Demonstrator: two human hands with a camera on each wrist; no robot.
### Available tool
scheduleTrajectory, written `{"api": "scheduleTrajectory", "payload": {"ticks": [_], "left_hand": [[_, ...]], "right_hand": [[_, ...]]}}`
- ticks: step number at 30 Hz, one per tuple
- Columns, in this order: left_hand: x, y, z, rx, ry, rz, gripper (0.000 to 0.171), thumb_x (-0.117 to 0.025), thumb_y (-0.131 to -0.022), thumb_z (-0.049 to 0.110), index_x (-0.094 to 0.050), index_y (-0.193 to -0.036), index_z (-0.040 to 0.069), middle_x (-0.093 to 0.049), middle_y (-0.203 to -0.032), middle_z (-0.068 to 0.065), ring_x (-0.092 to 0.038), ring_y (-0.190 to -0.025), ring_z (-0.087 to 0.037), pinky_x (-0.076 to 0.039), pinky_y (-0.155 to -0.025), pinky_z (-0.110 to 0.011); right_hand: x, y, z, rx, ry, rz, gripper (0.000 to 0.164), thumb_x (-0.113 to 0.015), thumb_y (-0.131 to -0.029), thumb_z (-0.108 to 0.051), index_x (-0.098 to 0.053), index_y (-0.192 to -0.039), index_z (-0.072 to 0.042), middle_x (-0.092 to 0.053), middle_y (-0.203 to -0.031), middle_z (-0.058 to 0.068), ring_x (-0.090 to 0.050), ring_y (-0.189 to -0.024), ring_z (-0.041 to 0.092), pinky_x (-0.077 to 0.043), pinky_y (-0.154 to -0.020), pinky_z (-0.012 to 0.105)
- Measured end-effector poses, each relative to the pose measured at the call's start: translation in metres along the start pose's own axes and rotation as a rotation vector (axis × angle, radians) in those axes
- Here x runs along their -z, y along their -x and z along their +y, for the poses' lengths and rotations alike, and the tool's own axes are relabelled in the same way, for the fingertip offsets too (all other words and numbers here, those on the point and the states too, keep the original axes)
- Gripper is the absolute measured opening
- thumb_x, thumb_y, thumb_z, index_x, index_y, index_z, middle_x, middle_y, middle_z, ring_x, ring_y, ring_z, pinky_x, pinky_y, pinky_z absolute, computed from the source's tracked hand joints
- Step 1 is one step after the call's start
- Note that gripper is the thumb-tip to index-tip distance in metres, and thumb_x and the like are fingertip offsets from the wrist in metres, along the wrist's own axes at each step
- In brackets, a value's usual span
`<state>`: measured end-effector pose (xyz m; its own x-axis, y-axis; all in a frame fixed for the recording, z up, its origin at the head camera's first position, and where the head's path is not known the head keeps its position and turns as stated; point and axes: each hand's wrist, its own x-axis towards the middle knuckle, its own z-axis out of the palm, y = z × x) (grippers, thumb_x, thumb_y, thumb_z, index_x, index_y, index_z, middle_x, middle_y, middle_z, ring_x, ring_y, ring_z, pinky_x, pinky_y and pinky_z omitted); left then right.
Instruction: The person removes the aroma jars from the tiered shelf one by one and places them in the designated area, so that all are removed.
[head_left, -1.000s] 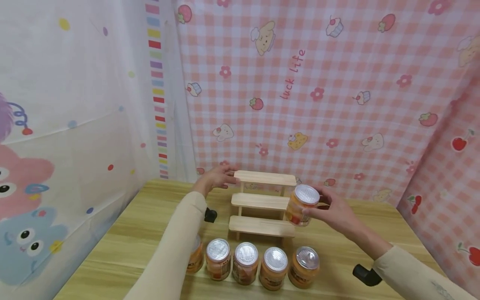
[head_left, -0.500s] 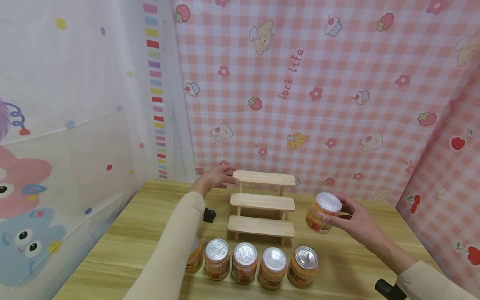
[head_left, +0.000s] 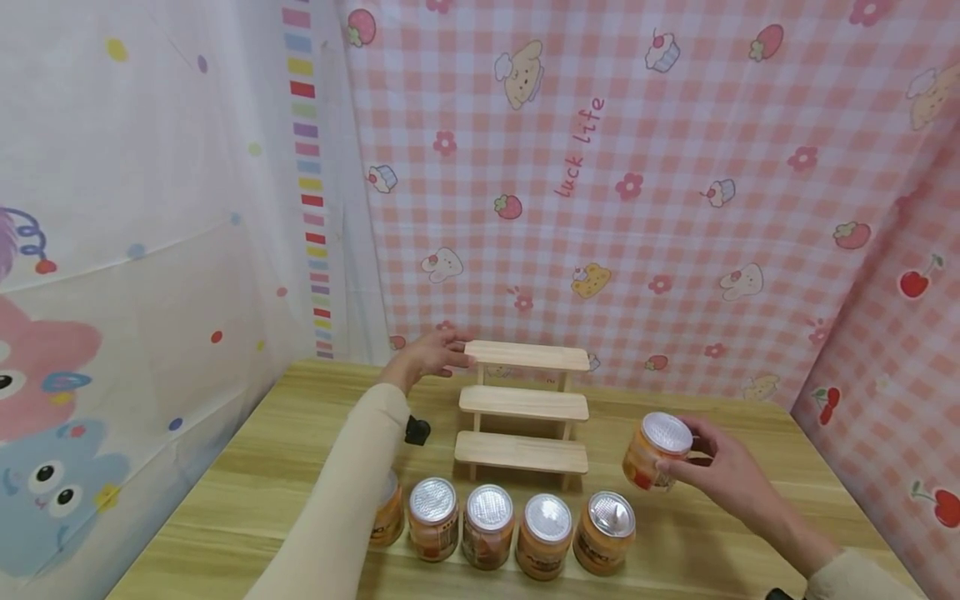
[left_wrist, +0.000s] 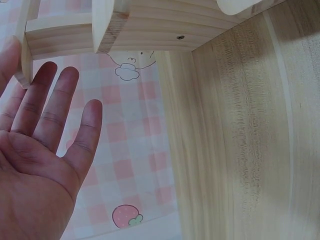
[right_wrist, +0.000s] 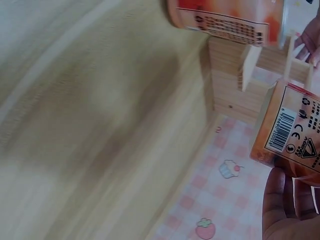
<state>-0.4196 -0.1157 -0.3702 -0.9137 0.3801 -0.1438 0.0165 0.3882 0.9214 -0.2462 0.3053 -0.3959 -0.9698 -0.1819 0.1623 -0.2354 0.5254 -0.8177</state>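
Note:
My right hand [head_left: 723, 475] grips an orange fruit jar [head_left: 651, 461] with a silver lid, to the right of the three-step wooden shelf [head_left: 525, 452]. The right wrist view shows that jar's barcode label [right_wrist: 295, 131] with my fingers [right_wrist: 277, 192] at its side. My left hand [head_left: 427, 360] is at the left end of the shelf's top board [head_left: 528, 356]. In the left wrist view, the board's end [left_wrist: 26, 70] lies between thumb and fingers, the outer fingers [left_wrist: 84, 132] extended and spread. All three boards are bare.
In front of the shelf stands a row of several similar jars [head_left: 489, 529], the leftmost partly hidden by my left sleeve [head_left: 322, 500]. The wooden table [head_left: 247, 475] ends at a pink checked cloth [head_left: 480, 275] behind the shelf.
My right hand has carried the jar from in front of the shelf's right end out to the right and lower. My left hand stays at the top board.

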Motion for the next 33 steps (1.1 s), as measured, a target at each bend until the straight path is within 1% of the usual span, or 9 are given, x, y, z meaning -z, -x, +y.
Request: {"api": "scheduleTrajectory", "payload": {"ticks": [6,12,14,19,26,28,33], "left_hand": [[0.001,-0.001,-0.001,0.004,-0.002,0.000,0.060,-0.065,-0.097,0.013,-0.038,-0.150,0.000,-0.041,-0.149,-0.025,-0.053,-0.127,-0.035,-0.045,-0.103,-0.049],[0.001,-0.001,-0.001,-0.001,-0.012,0.001,0.060,-0.065,-0.097,0.013,-0.038,-0.149,-0.001,-0.042,-0.149,-0.026,-0.053,-0.127,-0.035,-0.046,-0.102,-0.048],[0.001,0.000,-0.001,-0.002,-0.017,0.001,0.061,-0.065,-0.097,0.013,-0.037,-0.150,-0.001,-0.042,-0.149,-0.026,-0.053,-0.127,-0.035,-0.046,-0.101,-0.047],[0.001,-0.001,-0.001,-0.006,-0.022,0.004,0.061,-0.065,-0.097,0.013,-0.037,-0.150,-0.001,-0.043,-0.148,-0.025,-0.053,-0.127,-0.035,-0.047,-0.101,-0.047],[0.000,-0.001,0.001,-0.005,-0.025,0.004,0.061,-0.065,-0.097,0.014,-0.037,-0.150,-0.001,-0.042,-0.149,-0.025,-0.053,-0.127,-0.035,-0.045,-0.103,-0.049],[0.000,0.000,0.001,-0.003,-0.026,0.004,0.061,-0.065,-0.097,0.014,-0.037,-0.150,-0.001,-0.043,-0.148,-0.025,-0.053,-0.126,-0.034,-0.045,-0.103,-0.049],[0.000,-0.001,-0.001,-0.003,-0.015,0.010,0.059,-0.066,-0.097,0.013,-0.040,-0.149,0.001,-0.044,-0.147,-0.024,-0.054,-0.126,-0.034,-0.046,-0.102,-0.048]], "right_hand": [[-0.002,0.008,0.012,-0.026,-0.020,-0.008,0.068,-0.078,-0.087,-0.021,-0.045,-0.140,0.004,-0.059,-0.123,0.020,-0.062,-0.105,0.026,-0.057,-0.077,0.028],[-0.004,0.016,0.027,-0.045,-0.060,-0.051,0.068,-0.078,-0.087,-0.017,-0.043,-0.140,0.006,-0.058,-0.123,0.021,-0.062,-0.107,0.030,-0.057,-0.079,0.028],[-0.005,0.018,0.031,-0.049,-0.068,-0.062,0.067,-0.078,-0.086,-0.016,-0.043,-0.140,0.006,-0.057,-0.124,0.021,-0.063,-0.106,0.027,-0.057,-0.079,0.028],[-0.007,0.023,0.040,-0.038,-0.066,-0.080,0.067,-0.079,-0.085,-0.012,-0.044,-0.138,0.009,-0.059,-0.121,0.021,-0.063,-0.100,0.012,-0.057,-0.078,0.027],[-0.010,0.031,0.049,-0.059,-0.050,-0.107,0.069,-0.080,-0.084,-0.014,-0.044,-0.138,0.009,-0.059,-0.123,0.022,-0.063,-0.101,0.015,-0.056,-0.078,0.027],[-0.011,0.033,0.051,-0.053,-0.055,-0.120,0.070,-0.080,-0.084,-0.014,-0.043,-0.138,0.010,-0.058,-0.124,0.023,-0.063,-0.101,0.013,-0.056,-0.079,0.027],[-0.014,0.038,0.058,-0.037,-0.057,-0.138,0.068,-0.081,-0.083,-0.014,-0.045,-0.136,0.010,-0.059,-0.123,0.021,-0.061,-0.101,0.002,-0.055,-0.081,0.026]]}}
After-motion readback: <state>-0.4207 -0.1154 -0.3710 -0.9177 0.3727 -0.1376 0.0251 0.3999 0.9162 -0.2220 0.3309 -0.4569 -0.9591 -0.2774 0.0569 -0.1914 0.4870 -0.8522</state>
